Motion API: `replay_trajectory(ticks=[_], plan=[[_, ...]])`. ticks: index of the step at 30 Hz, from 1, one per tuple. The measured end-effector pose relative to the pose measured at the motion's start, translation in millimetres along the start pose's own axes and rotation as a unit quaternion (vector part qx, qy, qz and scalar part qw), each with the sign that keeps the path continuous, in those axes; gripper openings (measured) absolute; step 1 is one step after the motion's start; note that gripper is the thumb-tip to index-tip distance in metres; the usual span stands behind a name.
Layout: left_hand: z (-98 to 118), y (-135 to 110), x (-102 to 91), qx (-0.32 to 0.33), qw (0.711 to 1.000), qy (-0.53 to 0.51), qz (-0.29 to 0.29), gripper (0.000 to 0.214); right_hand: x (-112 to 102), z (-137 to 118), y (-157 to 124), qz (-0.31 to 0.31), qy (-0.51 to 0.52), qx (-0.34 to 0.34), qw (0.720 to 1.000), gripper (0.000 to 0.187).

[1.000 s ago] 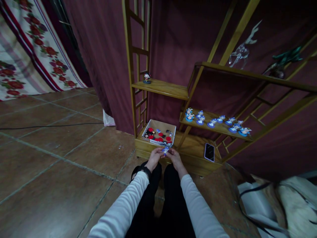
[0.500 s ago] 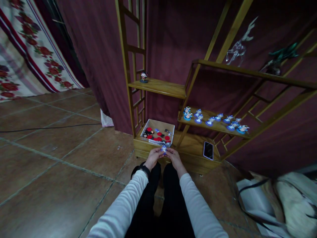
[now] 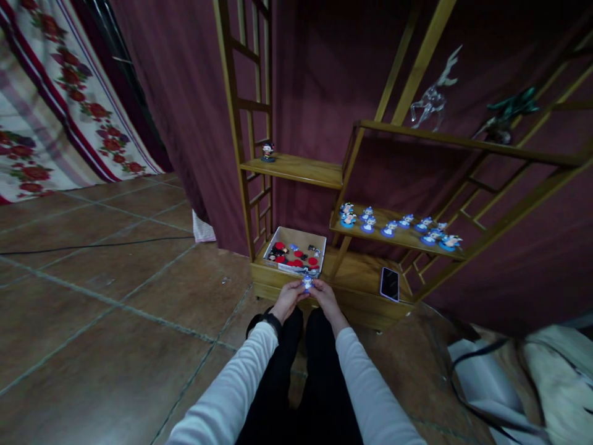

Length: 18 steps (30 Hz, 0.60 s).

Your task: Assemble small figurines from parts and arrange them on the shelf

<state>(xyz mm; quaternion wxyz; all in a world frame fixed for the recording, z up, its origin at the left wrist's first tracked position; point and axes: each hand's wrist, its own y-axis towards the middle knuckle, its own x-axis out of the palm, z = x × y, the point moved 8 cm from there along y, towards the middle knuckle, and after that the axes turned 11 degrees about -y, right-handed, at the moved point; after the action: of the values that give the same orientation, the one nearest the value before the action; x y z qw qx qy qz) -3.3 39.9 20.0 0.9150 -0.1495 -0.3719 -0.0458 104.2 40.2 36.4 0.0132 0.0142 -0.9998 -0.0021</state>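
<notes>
My left hand and my right hand meet in front of me, fingers pinched together on a small blue and white figurine. They hover just before an open cardboard box of red, black and blue pieces on the bottom board of a wooden shelf unit. Several matching blue figurines stand in rows on the low right shelf. A single red and black figurine stands on the left middle shelf.
A phone lies flat on the bottom board right of the box. A glass deer and a dark green ornament sit on the top shelf. Bags lie on the tiled floor at right. A cable crosses the floor at left.
Both hands stay together on the small figurine and have turned it slightly. The view has shifted a little, nothing else moved.
</notes>
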Motion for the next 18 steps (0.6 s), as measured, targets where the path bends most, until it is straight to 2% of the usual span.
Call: replay_trajectory(ticks=[6,10,18], plan=[[-2,-7,-0.4,0.014,1.0,-0.011,0.018,0.016,0,0,-5,0.0,0.007,-0.021,1.0,0.024],[-5,-9,2.2,0.013,0.999,-0.028,0.019,0.023,-4,2,-6,0.022,0.021,-0.032,0.999,0.025],[-22,-5,3.6,0.011,0.997,-0.017,0.076,0.031,-17,22,-11,0.049,0.137,-0.014,0.989,0.032]])
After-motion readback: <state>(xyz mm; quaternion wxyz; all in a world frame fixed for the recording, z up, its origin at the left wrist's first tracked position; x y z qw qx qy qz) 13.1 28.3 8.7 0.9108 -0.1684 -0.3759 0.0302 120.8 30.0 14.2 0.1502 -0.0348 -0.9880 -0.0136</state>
